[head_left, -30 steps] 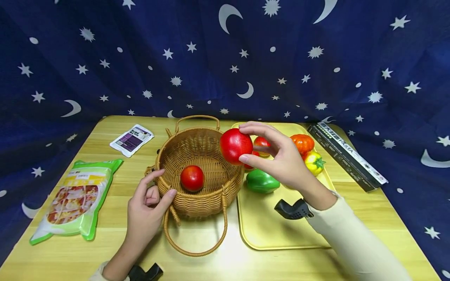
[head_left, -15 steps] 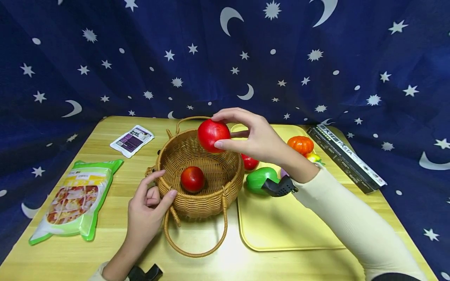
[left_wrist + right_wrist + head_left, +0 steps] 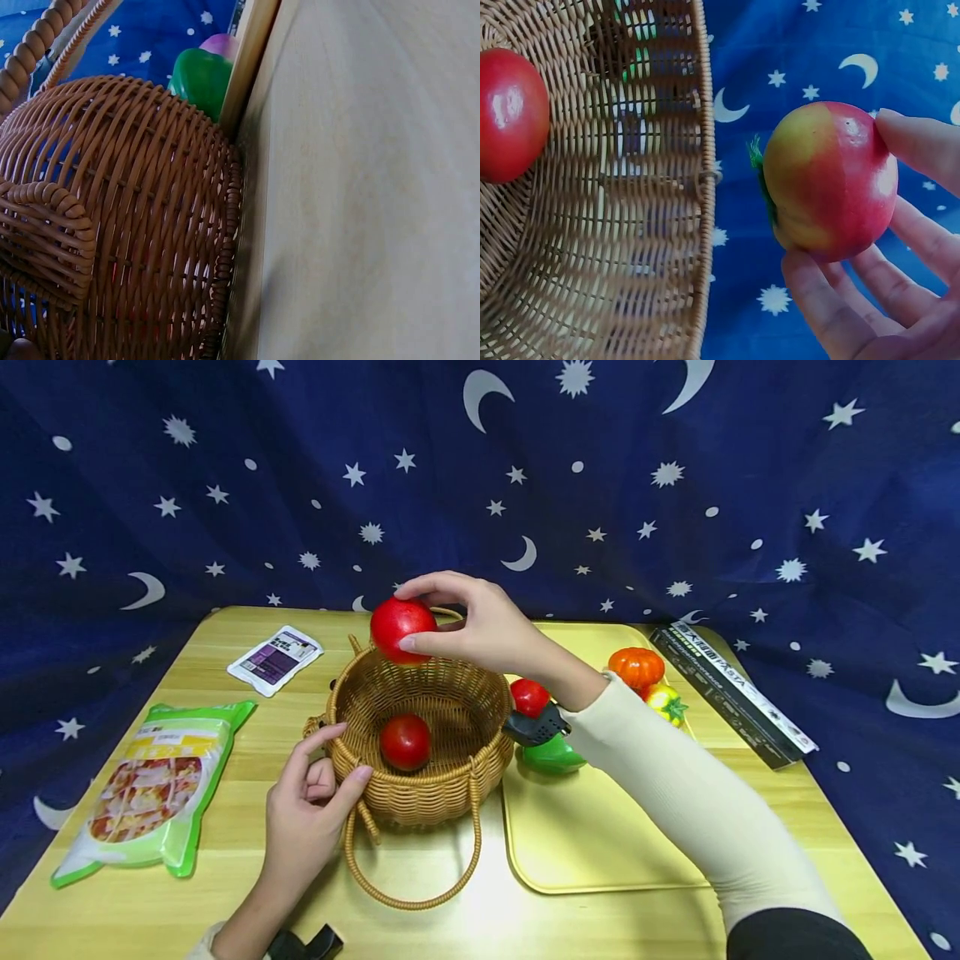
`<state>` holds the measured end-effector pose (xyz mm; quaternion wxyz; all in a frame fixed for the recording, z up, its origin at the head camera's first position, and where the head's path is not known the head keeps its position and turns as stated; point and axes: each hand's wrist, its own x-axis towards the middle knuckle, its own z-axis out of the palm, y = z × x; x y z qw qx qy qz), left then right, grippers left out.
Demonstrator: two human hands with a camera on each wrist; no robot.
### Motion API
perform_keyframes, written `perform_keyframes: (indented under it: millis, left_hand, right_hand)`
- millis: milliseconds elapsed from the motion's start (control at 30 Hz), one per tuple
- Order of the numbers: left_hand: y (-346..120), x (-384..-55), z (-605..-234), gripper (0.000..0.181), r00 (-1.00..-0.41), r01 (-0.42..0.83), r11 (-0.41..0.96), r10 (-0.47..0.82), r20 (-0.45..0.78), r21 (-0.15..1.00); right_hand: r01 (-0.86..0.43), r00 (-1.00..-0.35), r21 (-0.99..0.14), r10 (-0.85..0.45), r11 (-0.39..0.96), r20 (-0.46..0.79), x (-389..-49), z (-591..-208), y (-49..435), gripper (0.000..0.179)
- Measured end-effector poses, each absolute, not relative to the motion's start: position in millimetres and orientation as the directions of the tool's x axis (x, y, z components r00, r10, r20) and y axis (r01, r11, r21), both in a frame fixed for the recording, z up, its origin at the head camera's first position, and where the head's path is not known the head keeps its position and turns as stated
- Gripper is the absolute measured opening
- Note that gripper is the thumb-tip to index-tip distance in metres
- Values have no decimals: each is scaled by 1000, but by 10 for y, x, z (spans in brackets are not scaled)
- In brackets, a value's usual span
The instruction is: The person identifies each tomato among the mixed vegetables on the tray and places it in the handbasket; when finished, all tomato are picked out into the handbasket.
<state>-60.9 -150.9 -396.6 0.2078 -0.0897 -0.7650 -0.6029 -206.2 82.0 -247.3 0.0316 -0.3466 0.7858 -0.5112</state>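
Note:
My right hand [image 3: 480, 622] pinches a round red fruit [image 3: 401, 628] between thumb and fingers, high over the back of the wicker basket [image 3: 435, 793]. In the right wrist view this fruit [image 3: 829, 180] shows a yellow patch and a green tuft. A smaller red fruit [image 3: 406, 742] lies on the basket's floor. With thumb and index finger, my left hand [image 3: 311, 806] holds the basket's rim at its front left; its other fingers are curled. The left wrist view shows mostly the basket's woven side [image 3: 150, 210].
Right of the basket, a yellow tray [image 3: 600, 852] bears a red fruit [image 3: 530, 697], a green pepper [image 3: 553, 755], an orange pumpkin-shaped piece [image 3: 636, 668] and a yellow one [image 3: 666, 702]. A black pasta box [image 3: 731, 693] lies beyond. Leftward are a green-edged food bag [image 3: 153, 789] and a white-purple pouch [image 3: 275, 661].
My right hand has carried the red fruit leftward and slightly up, from the basket's right rim to over its back left. The left hand stays on the rim.

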Motion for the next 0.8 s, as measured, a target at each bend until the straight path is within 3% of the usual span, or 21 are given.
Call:
perform_keyframes:
  millis: [400, 800]
  left_hand:
    - [-1515, -617, -3954, 58, -896, 388, 268, -114, 429, 882]
    - [-1507, -620, -3965, 59, -894, 388, 281, -116, 433, 877]
  right_hand:
    - [-475, -746, -832, -634, 288, 206, -2249, -2694, 561, 46]
    - [-498, -630, -794, -775, 348, 56, -2409, -2842, 584, 44]
